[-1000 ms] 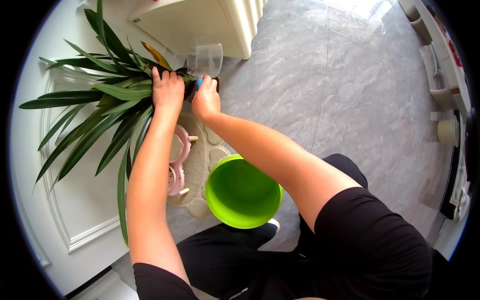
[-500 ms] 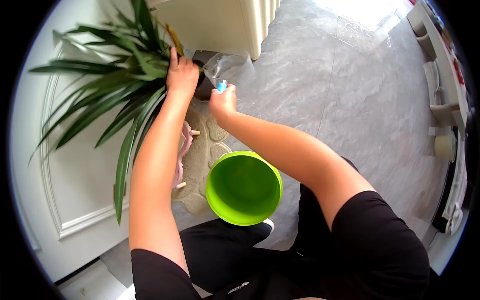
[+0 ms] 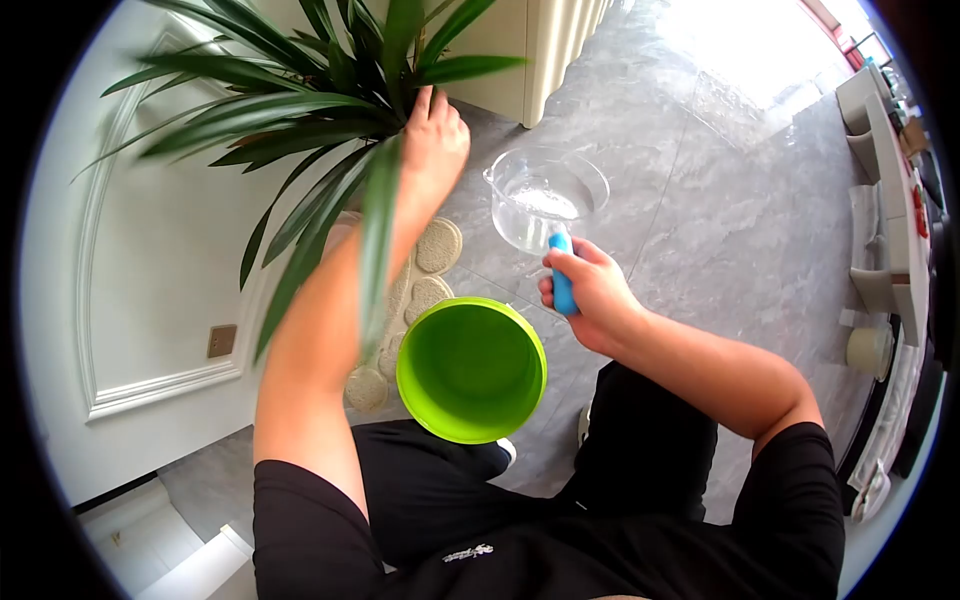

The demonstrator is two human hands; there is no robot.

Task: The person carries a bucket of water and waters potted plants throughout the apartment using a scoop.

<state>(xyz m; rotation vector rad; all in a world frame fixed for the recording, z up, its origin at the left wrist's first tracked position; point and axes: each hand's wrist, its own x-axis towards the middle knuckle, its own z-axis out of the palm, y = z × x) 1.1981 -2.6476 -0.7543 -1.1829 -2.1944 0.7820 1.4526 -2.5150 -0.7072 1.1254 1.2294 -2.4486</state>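
My right hand (image 3: 595,297) is wrapped round the blue handle (image 3: 562,275) of a clear plastic ladle (image 3: 547,200), which is held out over the floor. At the base of a long-leaved green plant (image 3: 300,105) is my left hand (image 3: 437,140), its fingers pressed together among the leaves; what they grip is hidden. A leaf hangs across my left forearm. Between my legs and the mat stands a bright green bucket (image 3: 472,370), with nothing visible inside. The plant's pot is out of sight behind the leaves and my hand.
A beige mat with round lobes (image 3: 427,297) lies left of the bucket. A cream cabinet (image 3: 500,60) stands beyond the plant. At the left is a white panelled wall (image 3: 160,300) with a socket (image 3: 222,341). Shelving (image 3: 885,190) lines the far right.
The ladle has come away from the plant's pot, toward me and to the right. My left hand and the plant's leaves have shifted right, and the leaves now cover the pot.
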